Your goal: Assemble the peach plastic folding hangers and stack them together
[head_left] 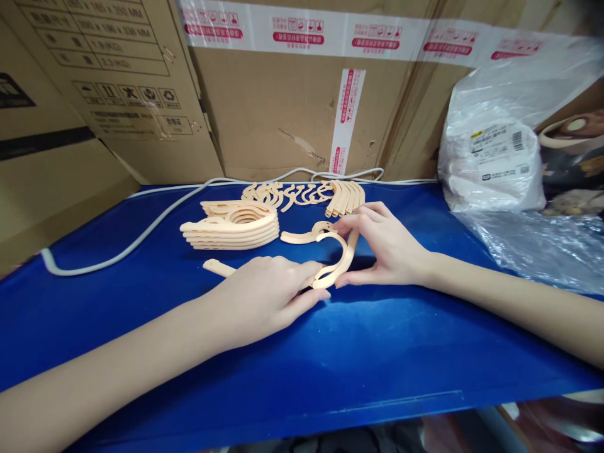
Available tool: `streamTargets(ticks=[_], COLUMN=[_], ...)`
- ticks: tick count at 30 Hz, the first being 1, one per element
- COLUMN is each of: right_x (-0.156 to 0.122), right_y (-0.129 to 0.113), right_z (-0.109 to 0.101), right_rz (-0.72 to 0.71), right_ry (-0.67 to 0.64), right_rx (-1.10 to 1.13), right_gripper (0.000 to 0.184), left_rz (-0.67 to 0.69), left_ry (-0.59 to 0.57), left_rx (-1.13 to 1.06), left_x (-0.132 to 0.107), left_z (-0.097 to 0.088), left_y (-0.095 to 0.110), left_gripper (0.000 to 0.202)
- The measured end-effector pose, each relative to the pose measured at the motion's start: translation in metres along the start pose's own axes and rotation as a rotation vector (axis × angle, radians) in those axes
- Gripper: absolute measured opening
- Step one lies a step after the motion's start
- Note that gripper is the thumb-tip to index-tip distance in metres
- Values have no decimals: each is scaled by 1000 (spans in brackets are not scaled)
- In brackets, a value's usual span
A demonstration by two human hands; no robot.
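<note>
A beige plastic folding hanger is held low over the blue tabletop between my two hands, its hook curving up in the middle. My left hand is closed around one arm, whose end sticks out beyond the knuckles. With thumb and fingers, my right hand grips the other arm, which slants up toward the palm. Just behind them lies a loose curved beige piece, partly hidden by the right fingers. To the left is a neat stack of folded beige hangers.
Behind lie several loose beige hooks and a row of curved hanger arms. A white cable runs along the back and left. Cardboard boxes wall off the rear. Plastic-wrapped white goods sit at the right.
</note>
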State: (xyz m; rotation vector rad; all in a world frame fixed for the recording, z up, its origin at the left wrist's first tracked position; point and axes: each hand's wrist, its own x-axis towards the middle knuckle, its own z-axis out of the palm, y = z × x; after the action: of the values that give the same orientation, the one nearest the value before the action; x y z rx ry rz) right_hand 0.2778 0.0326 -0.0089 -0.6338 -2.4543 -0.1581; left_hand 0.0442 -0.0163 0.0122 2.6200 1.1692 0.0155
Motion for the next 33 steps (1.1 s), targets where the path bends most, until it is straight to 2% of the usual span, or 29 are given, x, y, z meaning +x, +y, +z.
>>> streamTargets(ticks=[5, 9, 12, 15, 20, 25, 29, 33], right_x=[1, 0, -1, -2, -3, -4, -5, -3], right_y=[0, -1, -6, -13, -22, -20, -17, -14], right_z=[-2, -3, -5, -8, -8, -6, -4, -5], right_rz=[-62, -114, -158, -237, -360, -213, -104, 110], right_ry=[-1, -14, 30, 64, 17, 35, -6, -25], right_rx=[-74, -162, -222, -283, -230, -105, -7, 239], right_gripper=[63, 47, 39, 22, 16, 20, 20, 21], left_rz=[14, -1, -4, 5, -12, 28, 29, 79], left_ry=[18, 19, 30, 56, 62, 87, 94, 127], left_rx=[-18, -47, -73, -85, -81, -106, -64, -33], left_x=[0, 1, 0, -1, -1, 0, 1, -1], left_z=[-1, -1, -1, -1, 0, 0, 0, 0], left_y=[0, -1, -2, -3, -4, -1, 0, 1], left_gripper=[34, 35, 31, 29, 32, 30, 31, 30])
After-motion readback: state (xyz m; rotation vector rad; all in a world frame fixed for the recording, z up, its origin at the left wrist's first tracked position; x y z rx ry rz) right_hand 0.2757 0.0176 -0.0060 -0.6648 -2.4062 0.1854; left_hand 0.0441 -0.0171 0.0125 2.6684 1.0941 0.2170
